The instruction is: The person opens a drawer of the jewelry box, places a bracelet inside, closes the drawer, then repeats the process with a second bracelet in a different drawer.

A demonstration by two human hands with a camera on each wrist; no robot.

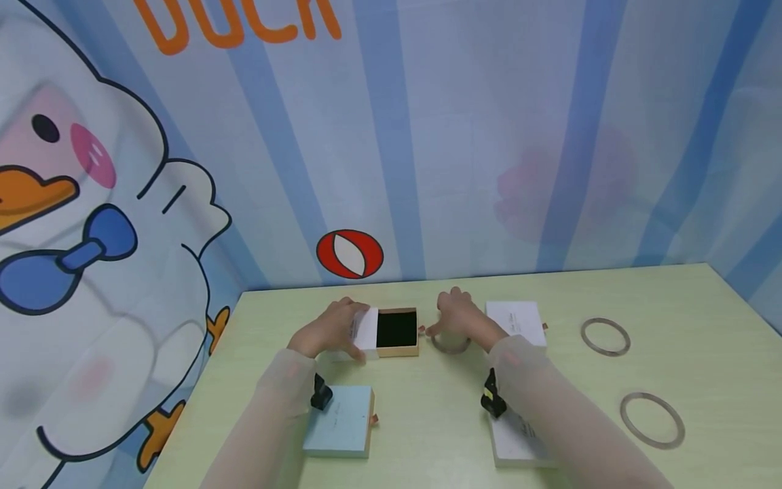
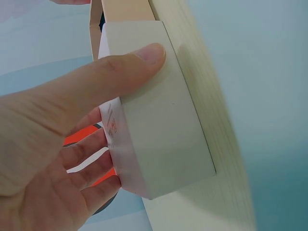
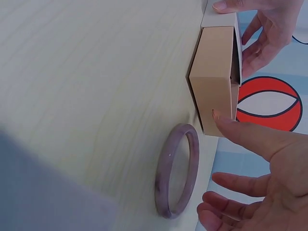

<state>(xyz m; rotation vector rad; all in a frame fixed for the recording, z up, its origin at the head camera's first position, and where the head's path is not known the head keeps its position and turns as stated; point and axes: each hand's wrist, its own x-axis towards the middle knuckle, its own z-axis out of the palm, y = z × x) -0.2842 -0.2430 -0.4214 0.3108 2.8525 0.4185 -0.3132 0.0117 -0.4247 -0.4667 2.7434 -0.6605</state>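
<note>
A white drawer-style gift box (image 1: 366,329) lies near the back of the table, its tan drawer (image 3: 211,60) with a black lining (image 1: 397,329) pulled partway out to the right. My left hand (image 1: 330,329) grips the white sleeve, thumb on the near side and fingers on the far side. The thumb of my right hand (image 1: 458,318) is at the drawer's front end by the small pull tab (image 1: 421,330). Its other fingers are loosely bent and apart from the thumb, holding nothing. Beneath that hand lies a purplish bangle (image 3: 163,178), partly hidden in the head view.
A light blue box (image 1: 338,421) sits at the front left. Two white boxes, one farther back (image 1: 513,316) and one nearer (image 1: 516,445), are partly covered by the right arm. Two more bangles, an upper one (image 1: 605,352) and a lower one (image 1: 654,443), lie on the right.
</note>
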